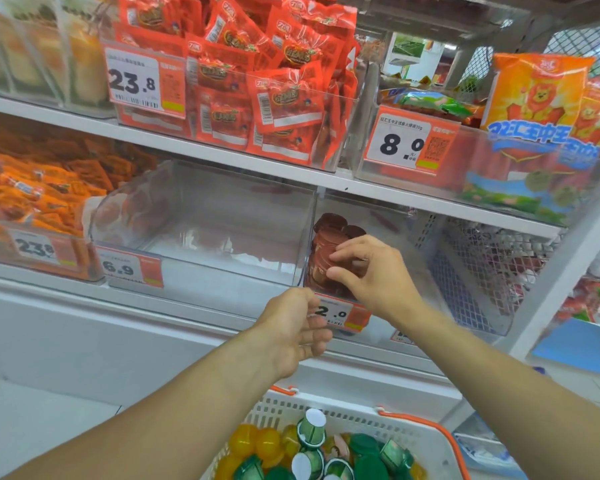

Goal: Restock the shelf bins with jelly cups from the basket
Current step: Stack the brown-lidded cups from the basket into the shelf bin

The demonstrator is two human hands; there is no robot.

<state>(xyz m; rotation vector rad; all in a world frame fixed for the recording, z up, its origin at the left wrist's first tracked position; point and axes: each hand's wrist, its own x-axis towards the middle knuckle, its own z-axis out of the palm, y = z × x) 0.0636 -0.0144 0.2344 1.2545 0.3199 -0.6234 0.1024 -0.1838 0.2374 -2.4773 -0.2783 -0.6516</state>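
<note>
The right hand (pixel 368 271) pinches one brown-lidded jelly cup (pixel 347 263) inside the clear plastic shelf bin (pixel 482 306), while the left hand (pixel 297 329) hovers loosely open, holding nothing, above one white plastic basket (pixel 354 419).

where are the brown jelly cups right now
In the head view, the brown jelly cups are stacked in the clear bin right of centre, behind the 2.0 price tag, under the right hand.
</note>
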